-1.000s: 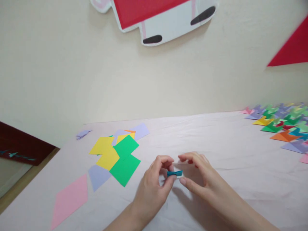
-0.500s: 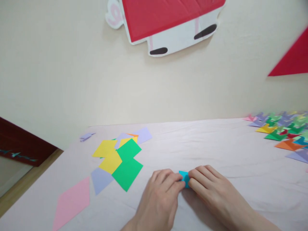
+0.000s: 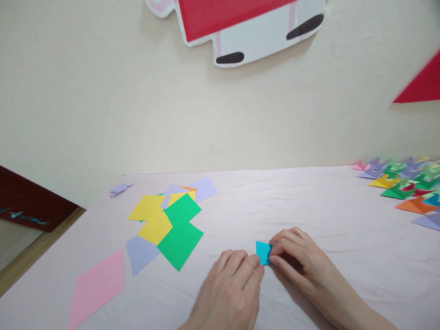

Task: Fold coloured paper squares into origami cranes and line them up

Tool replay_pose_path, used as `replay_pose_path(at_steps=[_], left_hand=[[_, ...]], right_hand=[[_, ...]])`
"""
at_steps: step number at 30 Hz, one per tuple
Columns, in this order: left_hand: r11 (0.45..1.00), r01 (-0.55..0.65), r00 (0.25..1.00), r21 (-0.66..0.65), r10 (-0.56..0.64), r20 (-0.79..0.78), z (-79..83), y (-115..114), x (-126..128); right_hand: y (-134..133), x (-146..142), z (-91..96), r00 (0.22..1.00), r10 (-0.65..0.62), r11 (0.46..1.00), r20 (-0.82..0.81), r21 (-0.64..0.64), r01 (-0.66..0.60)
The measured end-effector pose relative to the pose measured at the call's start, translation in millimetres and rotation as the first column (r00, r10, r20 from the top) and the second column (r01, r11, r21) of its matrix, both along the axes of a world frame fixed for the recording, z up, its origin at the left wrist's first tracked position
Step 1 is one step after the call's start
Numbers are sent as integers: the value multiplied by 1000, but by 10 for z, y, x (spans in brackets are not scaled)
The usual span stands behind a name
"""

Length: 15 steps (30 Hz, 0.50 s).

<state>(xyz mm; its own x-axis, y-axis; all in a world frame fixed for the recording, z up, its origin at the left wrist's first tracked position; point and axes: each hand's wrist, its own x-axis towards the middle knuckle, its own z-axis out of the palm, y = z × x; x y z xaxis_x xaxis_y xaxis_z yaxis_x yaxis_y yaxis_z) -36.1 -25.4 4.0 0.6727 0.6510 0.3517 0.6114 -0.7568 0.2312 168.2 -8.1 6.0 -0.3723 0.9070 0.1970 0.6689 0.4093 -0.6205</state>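
The counter [image 3: 326, 206] is covered with a pale cloth and runs back to a cream wall [image 3: 103, 91]. Left of the hands lies a loose, overlapping heap of flat paper: two green squares [image 3: 180, 243], yellow squares [image 3: 155, 227], a lilac square [image 3: 140, 253] at the near edge and a lilac sheet [image 3: 204, 188] at the back. A pink sheet [image 3: 98, 286] lies apart, nearer the left corner, and a small lilac folded piece [image 3: 118, 189] sits alone by the far left edge. At the far right, well apart from the hands, is a crowd of folded pieces [image 3: 409, 183] in many colours. On the wall hang a red-and-white cut-out [image 3: 247, 27] and a red triangle [image 3: 421, 85]. A dark red panel [image 3: 27, 206] shows beyond the counter's left edge. Nothing lies between the hands and the paper they work on.

The blue paper piece [image 3: 264, 252] lies flat on the cloth near the front edge, between the two hands. The right hand [image 3: 299, 259] covers its right side, fingertips pressed together on that edge in a closed grip. The left hand [image 3: 232, 286] rests knuckles-up with its fingers curled, the tips just meeting the piece's lower left corner. Whether its grip actually pinches the paper I cannot tell.
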Motion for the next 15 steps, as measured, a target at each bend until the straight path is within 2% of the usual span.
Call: replay_pose_path(at_steps=[8,15], left_hand=[[976,-32,999,215,34,-5,-105,-27,29],[977,-46,998,208,52,-27,-101,-37,43]], right_hand=[[52,-36,-5,999,-5,1000,36,-18,6],[52,-28,-30,999,-7,1000,43,-18,8]])
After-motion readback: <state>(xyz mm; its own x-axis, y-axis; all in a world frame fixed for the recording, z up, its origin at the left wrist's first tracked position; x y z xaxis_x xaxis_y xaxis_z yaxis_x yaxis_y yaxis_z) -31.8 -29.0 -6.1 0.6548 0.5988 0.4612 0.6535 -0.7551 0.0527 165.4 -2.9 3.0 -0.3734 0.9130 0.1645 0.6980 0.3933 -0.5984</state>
